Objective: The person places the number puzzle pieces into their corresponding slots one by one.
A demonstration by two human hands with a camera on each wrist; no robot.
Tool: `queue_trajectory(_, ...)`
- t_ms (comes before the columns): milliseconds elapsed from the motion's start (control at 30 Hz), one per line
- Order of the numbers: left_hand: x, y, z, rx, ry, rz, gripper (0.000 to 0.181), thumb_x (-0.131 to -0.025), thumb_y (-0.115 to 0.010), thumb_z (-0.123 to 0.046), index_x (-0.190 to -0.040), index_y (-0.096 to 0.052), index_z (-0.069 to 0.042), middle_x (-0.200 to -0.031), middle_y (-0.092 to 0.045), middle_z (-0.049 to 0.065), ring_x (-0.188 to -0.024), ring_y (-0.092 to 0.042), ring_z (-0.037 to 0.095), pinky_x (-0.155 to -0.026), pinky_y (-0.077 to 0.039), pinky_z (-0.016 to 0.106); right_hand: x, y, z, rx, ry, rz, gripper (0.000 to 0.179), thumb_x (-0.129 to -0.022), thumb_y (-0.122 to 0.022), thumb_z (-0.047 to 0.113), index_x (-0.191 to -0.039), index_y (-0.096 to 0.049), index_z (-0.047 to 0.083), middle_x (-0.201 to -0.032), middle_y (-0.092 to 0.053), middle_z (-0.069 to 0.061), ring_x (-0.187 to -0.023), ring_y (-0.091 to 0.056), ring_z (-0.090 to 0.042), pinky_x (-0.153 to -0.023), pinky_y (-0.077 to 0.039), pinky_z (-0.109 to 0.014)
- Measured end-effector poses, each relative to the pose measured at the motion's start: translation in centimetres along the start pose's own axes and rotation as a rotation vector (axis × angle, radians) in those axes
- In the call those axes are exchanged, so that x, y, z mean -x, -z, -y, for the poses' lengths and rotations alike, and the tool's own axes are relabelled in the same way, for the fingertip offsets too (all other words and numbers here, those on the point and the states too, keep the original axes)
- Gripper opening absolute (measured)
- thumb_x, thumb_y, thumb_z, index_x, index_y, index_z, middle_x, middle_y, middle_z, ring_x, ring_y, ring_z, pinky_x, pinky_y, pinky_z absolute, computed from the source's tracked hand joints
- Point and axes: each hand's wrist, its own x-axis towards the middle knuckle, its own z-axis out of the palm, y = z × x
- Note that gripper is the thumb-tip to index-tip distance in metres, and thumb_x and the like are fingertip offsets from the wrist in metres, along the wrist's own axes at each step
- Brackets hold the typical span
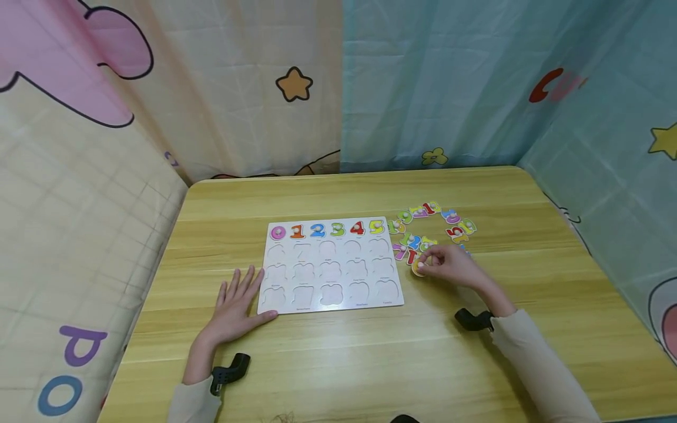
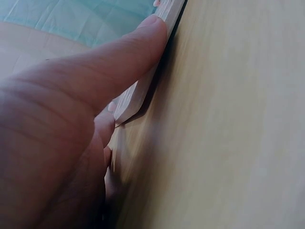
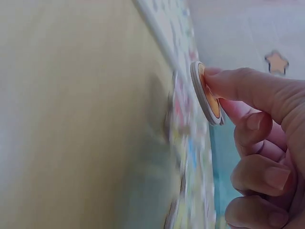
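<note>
A white number puzzle board (image 1: 312, 261) lies on the table, with numbers 0 to 5 filling its top row and bare recesses below. My left hand (image 1: 235, 305) rests at its lower-left corner, fingers spread, and the left wrist view shows the thumb (image 2: 128, 52) on the board's edge. Beyond the board's right side, my right hand (image 1: 449, 264) pinches an orange-yellow puzzle piece (image 3: 206, 98) between thumb and fingers. That piece is tilted on edge and held up off the tabletop; its printed figure is hidden from me.
Several colourful number pieces lie loosely to the right of the board, among them a red 5 piece (image 1: 455, 232) and a green piece (image 1: 404, 217). The wooden table (image 1: 370, 364) extends around them, with a printed curtain (image 1: 423, 88) hanging behind its far edge.
</note>
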Motion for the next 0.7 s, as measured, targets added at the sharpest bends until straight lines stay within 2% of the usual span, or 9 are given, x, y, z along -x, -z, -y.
queue_trajectory(133,-0.1,-0.1,-0.1,0.003,-0.005,0.002,0.095,-0.084,-0.062,-0.057,-0.153,-0.016,-0.011,-0.157,-0.004,0.016,-0.14,0.01,0.039,-0.107,0.011,0.056,-3.1,-1.4,1.6,-0.001,0.059,0.029,0.019,-0.078,-0.08,0.026,-0.083,-0.068,0.012,-0.059,-0.047,0.002,-0.053,-0.042,-0.013,-0.047,-0.03,-0.024)
queue_trajectory(333,0.1,-0.1,-0.4,0.017,-0.008,0.004,0.094,-0.084,-0.062,-0.057,-0.153,-0.017,-0.011,-0.157,-0.005,0.017,-0.14,0.009,0.04,-0.107,0.01,0.056,-7.4,-4.2,4.3,-0.021,0.099,0.057,0.017,-0.079,-0.079,0.026,-0.084,-0.069,0.013,-0.058,-0.047,0.001,-0.052,-0.042,-0.015,-0.048,-0.031,-0.027)
queue_trajectory(567,0.3,0.0,-0.4,0.016,-0.028,-0.029,0.094,-0.084,-0.064,-0.055,-0.152,-0.02,-0.008,-0.156,-0.008,0.02,-0.14,0.006,0.043,-0.107,0.009,0.059,-11.2,-7.9,7.9,0.005,0.123,0.106,0.018,-0.079,-0.076,0.03,-0.085,-0.068,0.015,-0.06,-0.051,0.001,-0.055,-0.045,-0.013,-0.053,-0.035,-0.027)
queue_trajectory(700,0.4,0.1,-0.3,0.004,-0.021,-0.023,0.094,-0.084,-0.063,-0.056,-0.153,-0.018,-0.01,-0.157,-0.007,0.018,-0.14,0.008,0.041,-0.107,0.009,0.057,-13.0,-10.3,9.8,0.025,0.142,0.129,0.018,-0.08,-0.076,0.031,-0.085,-0.067,0.017,-0.061,-0.053,0.003,-0.055,-0.044,-0.01,-0.053,-0.034,-0.025)
